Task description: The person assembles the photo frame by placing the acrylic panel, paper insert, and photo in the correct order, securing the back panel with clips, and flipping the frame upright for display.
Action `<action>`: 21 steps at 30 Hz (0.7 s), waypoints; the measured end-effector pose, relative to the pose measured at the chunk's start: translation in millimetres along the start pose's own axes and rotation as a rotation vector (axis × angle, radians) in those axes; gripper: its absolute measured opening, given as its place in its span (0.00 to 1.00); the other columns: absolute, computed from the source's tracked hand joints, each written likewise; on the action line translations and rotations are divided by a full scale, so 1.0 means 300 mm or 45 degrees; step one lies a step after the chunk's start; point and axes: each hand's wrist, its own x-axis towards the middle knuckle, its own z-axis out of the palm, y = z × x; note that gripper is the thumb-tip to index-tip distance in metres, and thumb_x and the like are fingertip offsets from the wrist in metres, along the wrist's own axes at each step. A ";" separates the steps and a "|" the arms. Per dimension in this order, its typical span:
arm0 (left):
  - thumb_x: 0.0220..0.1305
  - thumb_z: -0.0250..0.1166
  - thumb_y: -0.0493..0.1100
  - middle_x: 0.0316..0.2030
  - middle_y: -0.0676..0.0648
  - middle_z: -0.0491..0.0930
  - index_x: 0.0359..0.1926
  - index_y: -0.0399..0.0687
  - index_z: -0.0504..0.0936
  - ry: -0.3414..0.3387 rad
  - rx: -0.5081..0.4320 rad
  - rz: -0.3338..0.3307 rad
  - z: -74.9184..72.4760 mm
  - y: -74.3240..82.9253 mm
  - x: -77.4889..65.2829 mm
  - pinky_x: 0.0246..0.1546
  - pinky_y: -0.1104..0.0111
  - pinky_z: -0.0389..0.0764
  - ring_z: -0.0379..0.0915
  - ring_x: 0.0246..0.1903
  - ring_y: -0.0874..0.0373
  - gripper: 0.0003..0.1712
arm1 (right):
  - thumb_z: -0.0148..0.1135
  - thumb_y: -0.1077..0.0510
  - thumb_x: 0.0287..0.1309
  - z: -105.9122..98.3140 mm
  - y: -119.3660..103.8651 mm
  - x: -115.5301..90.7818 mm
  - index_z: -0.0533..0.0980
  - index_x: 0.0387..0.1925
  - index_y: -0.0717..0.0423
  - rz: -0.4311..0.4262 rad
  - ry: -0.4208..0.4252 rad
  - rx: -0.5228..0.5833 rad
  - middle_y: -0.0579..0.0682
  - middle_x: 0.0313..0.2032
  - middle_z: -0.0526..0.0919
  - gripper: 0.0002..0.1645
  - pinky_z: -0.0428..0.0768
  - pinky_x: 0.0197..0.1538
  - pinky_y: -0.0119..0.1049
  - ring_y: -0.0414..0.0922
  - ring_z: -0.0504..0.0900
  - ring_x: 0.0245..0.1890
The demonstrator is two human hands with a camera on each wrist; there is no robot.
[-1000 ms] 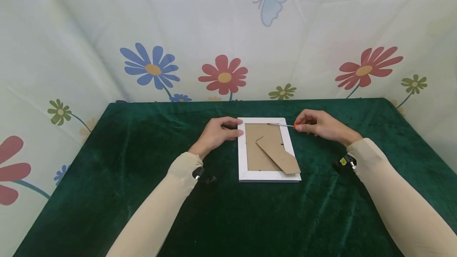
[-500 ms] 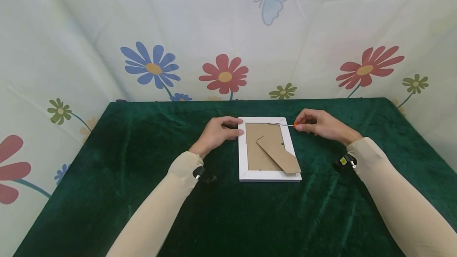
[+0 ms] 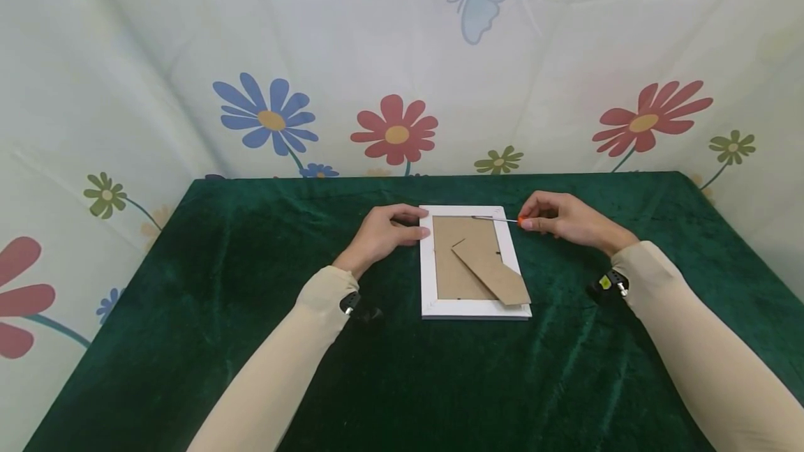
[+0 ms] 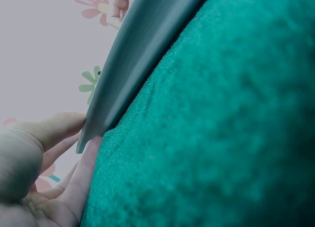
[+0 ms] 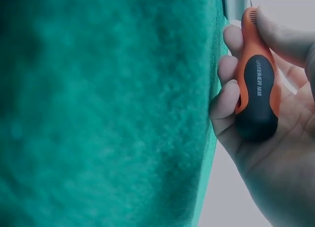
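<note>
Zero real movement vs half a second ago: the whole view has slid a hair, but frame (image 3: 428,264), driver (image 5: 258,84) and both hands keep the same layout relative to each other. Driver shaft sits over the same spot near the frame's top rail. Stand (image 3: 499,279) angle unchanged too.

Grips. Left hand (image 3: 380,237): pinching the frame's left edge near the top-left corner. Left wrist view has the thumb on one side of the rim and a finger on the other, edge clamped between, so the gap is just the rim's thickness.

Right hand (image 3: 568,220): closed on the driver's orange-and-black handle, thumb along the neck, fingers curled round the opposite side. Shaft points left, crosses the frame's right rail and ends over the backing (image 3: 451,229), just below the top rail. Can't tell whether the tip touches or hovers.

Frame is back side up on the green cloth (image 3: 370,382), between the hands, toward the far edge. White rails, brown backing. Stand lies diagonally across the backing, wide end over the bottom-right corner. One dark tab (image 3: 499,252) shows at the right inner edge. Both sleeves (image 3: 703,347) are cream, with a dark device (image 3: 349,302) at each wrist.
</note>
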 end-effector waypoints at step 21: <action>0.67 0.77 0.45 0.54 0.48 0.84 0.63 0.53 0.86 -0.002 -0.015 0.018 0.002 -0.001 0.001 0.55 0.61 0.85 0.85 0.45 0.52 0.24 | 0.67 0.53 0.75 -0.015 -0.006 0.011 0.82 0.48 0.52 0.002 -0.044 -0.033 0.52 0.41 0.82 0.09 0.79 0.39 0.40 0.52 0.77 0.39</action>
